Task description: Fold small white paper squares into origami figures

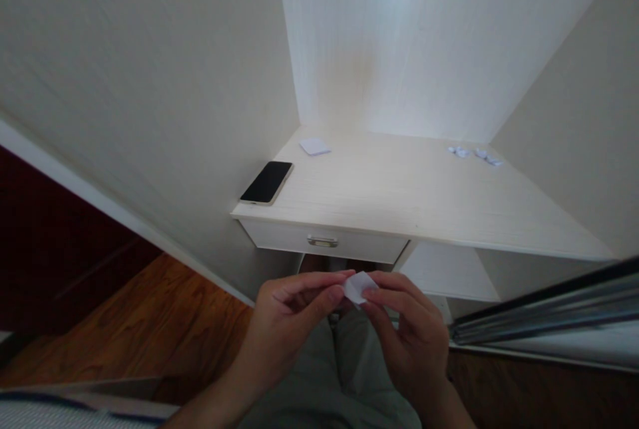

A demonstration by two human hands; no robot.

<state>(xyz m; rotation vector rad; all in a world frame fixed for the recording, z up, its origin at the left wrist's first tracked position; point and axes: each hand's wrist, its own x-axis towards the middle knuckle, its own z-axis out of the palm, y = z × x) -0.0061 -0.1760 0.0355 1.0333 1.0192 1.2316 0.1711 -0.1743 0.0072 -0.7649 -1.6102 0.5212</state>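
Note:
A small folded piece of white paper (359,286) is held between both hands, in front of the desk edge and above the lap. My left hand (294,312) pinches its left corner between thumb and fingers. On the other side, my right hand (412,322) grips the right edge with thumb and fingertips. A flat stack of white paper squares (315,146) lies at the back left of the desk. At the back right sit several small folded paper pieces (459,151), in two little groups.
The white desk (379,183) stands in a panelled nook. A black-screened phone (267,183) lies near its left front edge. Below is a drawer with a metal handle (322,241), and an open shelf (444,269) is to its right. A dark sliding rail (544,309) runs at lower right.

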